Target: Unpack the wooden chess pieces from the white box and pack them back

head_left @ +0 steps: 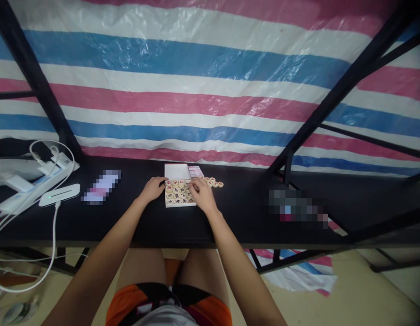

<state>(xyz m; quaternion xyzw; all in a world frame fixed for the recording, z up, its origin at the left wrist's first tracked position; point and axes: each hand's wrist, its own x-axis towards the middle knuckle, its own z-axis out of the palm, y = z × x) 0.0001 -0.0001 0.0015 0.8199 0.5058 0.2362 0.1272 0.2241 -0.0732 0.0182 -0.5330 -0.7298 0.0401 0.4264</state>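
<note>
chess pieces (177, 192), seen from the head camera, fill a white box (180, 204) on the black table (243, 213). we judge packing is underway. our left hand (153, 188) curls against the box's left edge. our right hand (203, 195) lies over its right side, fingers bent down; whether either grips, we cannot tell. loose pieces (213, 182) nearby call for a fine fingertip pinch.
</note>
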